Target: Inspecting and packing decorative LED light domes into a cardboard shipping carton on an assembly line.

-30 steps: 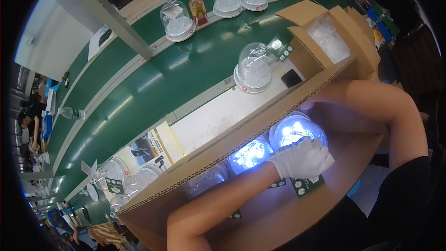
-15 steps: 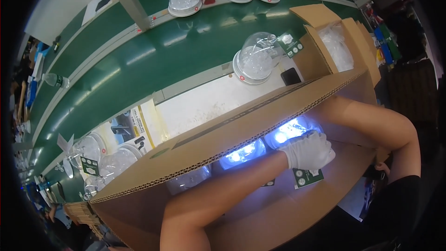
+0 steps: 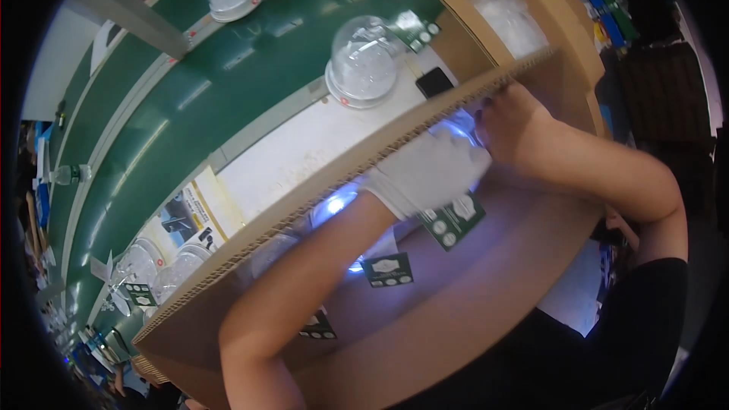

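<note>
Inside box (image 3: 456,307), gloved L hand (image 3: 433,171), nr green tag (image 3: 449,231) w/ white print (image 3: 462,208)

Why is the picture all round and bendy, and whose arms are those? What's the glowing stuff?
No robot here: these are a person's own arms. A fisheye camera worn on their head looks down, and its wide lens bends everything. The left hand wears a white glove; the right hand looks bare. Both are inside a big cardboard box, beside a bluish glowing thing. I can't tell whether they grip it. Outside, a clear dome on a white base and a flat black thing lie on a white surface.
</note>
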Motion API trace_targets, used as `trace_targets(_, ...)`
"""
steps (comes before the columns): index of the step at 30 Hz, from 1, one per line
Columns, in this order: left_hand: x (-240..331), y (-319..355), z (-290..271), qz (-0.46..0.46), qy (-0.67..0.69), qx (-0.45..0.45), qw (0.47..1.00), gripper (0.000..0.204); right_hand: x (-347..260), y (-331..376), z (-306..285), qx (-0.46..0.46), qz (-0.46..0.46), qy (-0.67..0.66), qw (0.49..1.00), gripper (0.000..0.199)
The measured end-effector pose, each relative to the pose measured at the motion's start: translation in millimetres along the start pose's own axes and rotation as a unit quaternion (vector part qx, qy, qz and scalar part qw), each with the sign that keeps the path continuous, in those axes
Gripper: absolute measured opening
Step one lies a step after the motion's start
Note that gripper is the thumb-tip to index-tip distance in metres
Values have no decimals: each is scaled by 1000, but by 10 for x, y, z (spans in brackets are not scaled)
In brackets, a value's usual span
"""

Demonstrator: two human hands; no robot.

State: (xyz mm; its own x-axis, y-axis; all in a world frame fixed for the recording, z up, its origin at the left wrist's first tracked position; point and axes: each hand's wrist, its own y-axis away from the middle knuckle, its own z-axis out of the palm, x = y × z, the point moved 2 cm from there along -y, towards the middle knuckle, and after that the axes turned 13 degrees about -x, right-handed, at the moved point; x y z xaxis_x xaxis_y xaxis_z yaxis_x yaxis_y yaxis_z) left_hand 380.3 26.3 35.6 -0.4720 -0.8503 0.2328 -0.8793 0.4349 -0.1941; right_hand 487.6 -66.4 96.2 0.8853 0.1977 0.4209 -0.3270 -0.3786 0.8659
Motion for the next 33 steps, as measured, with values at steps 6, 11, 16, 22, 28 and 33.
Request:
trace_targets(6,-30,99,-130,-32,-30,24,999,6,-333,-359,561,-113,-84,104,985,54)
trace_targets(11,-27,136,-98,-60,-82,21,995,16,-692,-309,514,-173,-190,95,962,62)
trace_targets(16,47,232,-189,-83,-126,29,988,8,-902,-537,786,-162,-271,52,947,43)
trace_targets(22,32,377,-482,-47,-137,51,988,6,-785,-779,727,-124,-218,143,957,52)
trace_targets(28,57,350,-416,-30,-172,45,984,8,-776,-1065,570,-126,-185,336,915,52)
trace_targets(33,86,388,-446,-34,-184,41,981,14,-867,-1228,833,-121,-196,534,813,52)
